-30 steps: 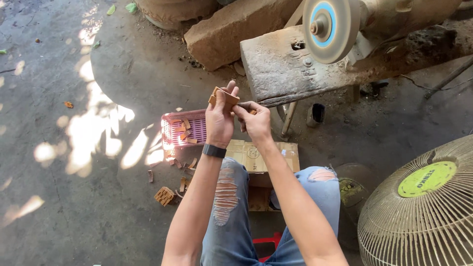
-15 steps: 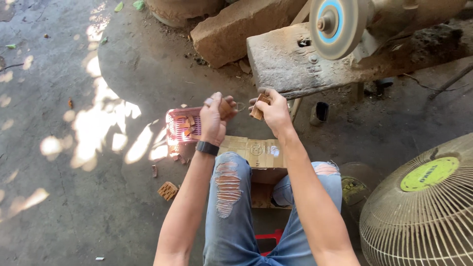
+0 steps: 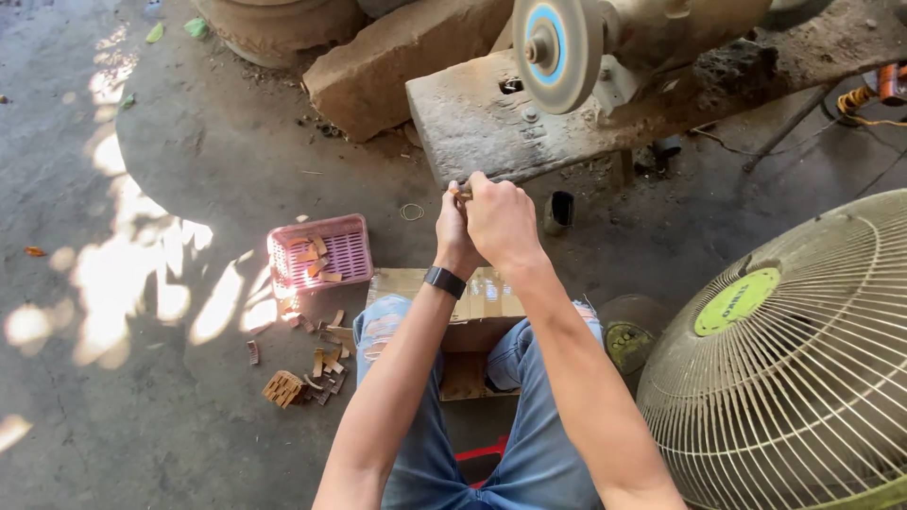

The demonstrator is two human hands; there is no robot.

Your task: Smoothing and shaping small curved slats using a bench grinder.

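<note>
- Head view: my left hand (image 3: pixel 453 229) and right hand (image 3: pixel 501 219) meet in front of the grinding wheel (image 3: pixel 556 42); both are clenched on a small brown piece (image 3: pixel 461 192), which shows only as a sliver at the fingertips, just below the table (image 3: pixel 472 123) edge.
- Head view: I judge a good pass needs a firm two-handed pinch, fingertips kept behind the piece, and a light, steady feed to the wheel.
- Head view: the pink basket (image 3: pixel 321 250) and loose wood scraps (image 3: pixel 312 364) lie on the floor to the left; a fan (image 3: pixel 784 368) stands at right.
</note>
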